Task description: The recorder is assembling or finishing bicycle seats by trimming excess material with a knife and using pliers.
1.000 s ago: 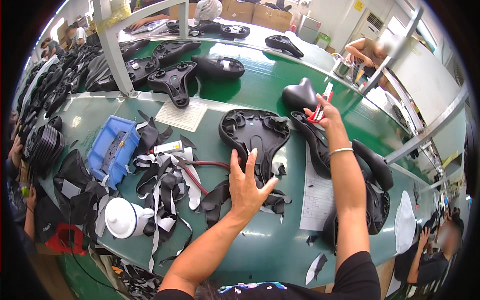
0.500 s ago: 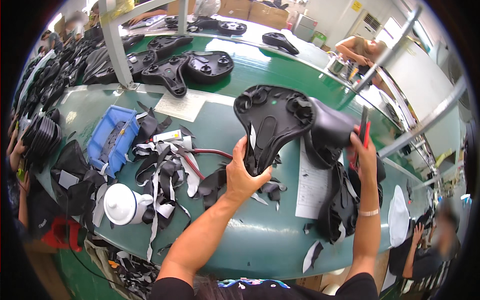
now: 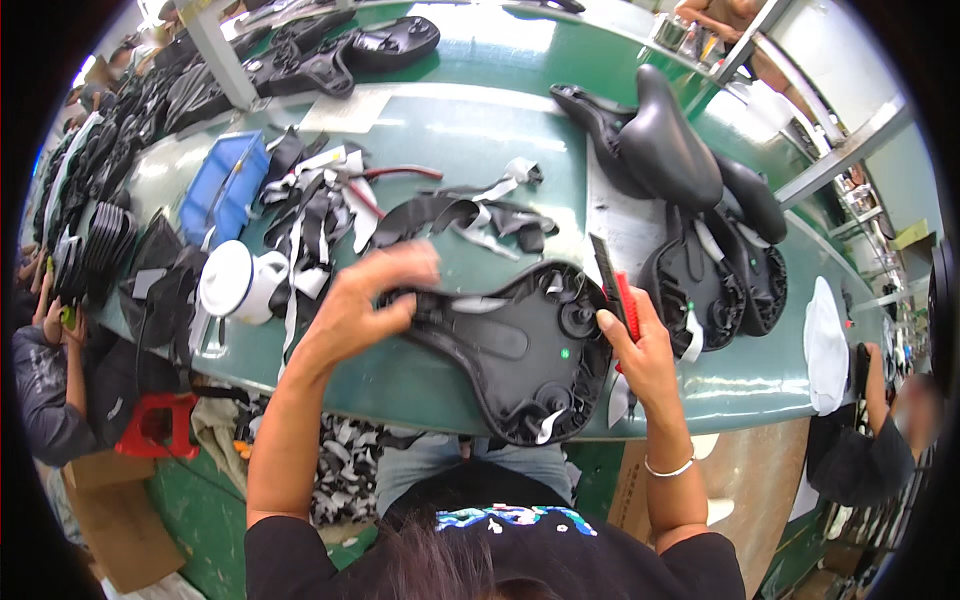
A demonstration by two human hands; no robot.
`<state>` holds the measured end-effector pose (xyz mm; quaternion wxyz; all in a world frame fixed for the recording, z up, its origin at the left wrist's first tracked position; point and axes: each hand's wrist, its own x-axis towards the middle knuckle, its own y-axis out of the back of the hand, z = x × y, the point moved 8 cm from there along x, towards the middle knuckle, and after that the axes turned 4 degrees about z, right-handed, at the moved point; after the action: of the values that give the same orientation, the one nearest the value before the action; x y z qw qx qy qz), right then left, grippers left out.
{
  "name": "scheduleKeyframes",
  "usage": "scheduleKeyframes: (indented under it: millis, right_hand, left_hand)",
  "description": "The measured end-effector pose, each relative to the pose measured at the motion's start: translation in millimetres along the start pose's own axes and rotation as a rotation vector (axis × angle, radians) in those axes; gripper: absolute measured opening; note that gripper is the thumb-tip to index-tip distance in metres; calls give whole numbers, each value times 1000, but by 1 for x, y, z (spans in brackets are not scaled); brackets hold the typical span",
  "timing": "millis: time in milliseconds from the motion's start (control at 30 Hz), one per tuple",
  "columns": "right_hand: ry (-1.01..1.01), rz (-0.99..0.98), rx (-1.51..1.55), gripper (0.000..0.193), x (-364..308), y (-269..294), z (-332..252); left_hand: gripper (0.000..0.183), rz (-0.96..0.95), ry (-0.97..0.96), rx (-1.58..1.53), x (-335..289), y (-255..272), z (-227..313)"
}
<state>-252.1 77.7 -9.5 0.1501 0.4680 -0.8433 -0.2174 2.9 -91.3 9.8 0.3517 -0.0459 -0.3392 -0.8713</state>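
A black bicycle saddle (image 3: 515, 340) lies underside up at the near edge of the bench, its narrow nose toward my left hand. Pale strips show on its underside. My left hand (image 3: 365, 300) is beside the nose, fingers apart and partly smeared by motion, thumb close to the tip. My right hand (image 3: 645, 350) grips a red-handled tool (image 3: 628, 305) with a long dark end pointing up, next to the saddle's wide rear. Beyond it, more black saddles (image 3: 670, 150) are piled, one with its glossy top showing and others underside up.
Trimmed black and white strips (image 3: 320, 210) and red-handled pliers (image 3: 400, 172) lie left of centre. Nearby are a blue bin (image 3: 225, 185) and a white lidded mug (image 3: 235, 283). A metal post (image 3: 215, 55) rises at the far left. Other people sit at both sides.
The saddle held up in my left hand has come down to the near bench edge, and that hand's grip has loosened. My right hand has moved from the other saddle, keeping the red-handled tool.
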Motion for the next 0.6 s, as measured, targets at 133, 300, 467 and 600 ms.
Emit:
scheduleKeyframes:
  millis: [133,300,467,600]
  right_hand:
    - [51,116,-2,38,-24,-13,2]
    - [152,-111,-116,41,-50,-28,-8]
    - [426,-148,-94,53,-50,-14,-36]
    - [807,-257,-446,63,-36,-24,-63]
  left_hand:
    - [54,486,915,-143,-73,0,-42]
    - [53,416,785,-803,-65,-59,-29]
    - [38,279,798,-916,-33,-30,-28]
    - [34,121,797,-735,-5,-17,-17]
